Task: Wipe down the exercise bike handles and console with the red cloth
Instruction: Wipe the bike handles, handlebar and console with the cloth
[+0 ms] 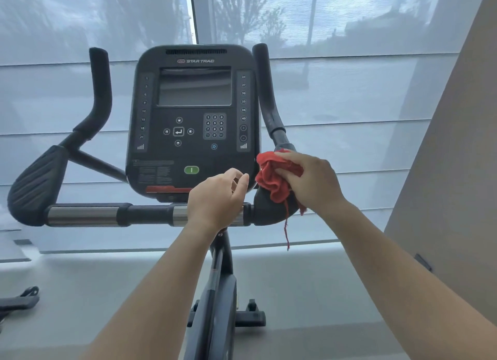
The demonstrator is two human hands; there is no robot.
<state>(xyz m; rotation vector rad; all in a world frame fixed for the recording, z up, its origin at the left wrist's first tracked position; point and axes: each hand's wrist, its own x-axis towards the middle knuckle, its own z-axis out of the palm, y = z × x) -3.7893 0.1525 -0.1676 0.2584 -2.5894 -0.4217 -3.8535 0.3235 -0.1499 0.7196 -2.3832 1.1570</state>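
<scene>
The exercise bike [215, 279] stands directly ahead of both your hands, its console [193, 117] rising just above your left hand [215, 198] and to the left of your right hand [309, 179]. The handles [80, 214] form a rigid frame: a horizontal bar runs under your left hand, and an upright grip climbs away above your right hand. Treat the frame as fixed and stiff; it should take firm wiping pressure without shifting. The red cloth [271, 179] is bunched in your right hand, pressed against the dark elbow of the right handle, with a loose thread hanging below it. Expect the cloth to be light, soft and limp, so hold it in a wad at the centre rather than by an edge. Your right hand is closed around the cloth, palm down, forearm extended. Your left hand holds nothing, fingers loosely curled, hovering over the bar; contact with the bar cannot be confirmed.
</scene>
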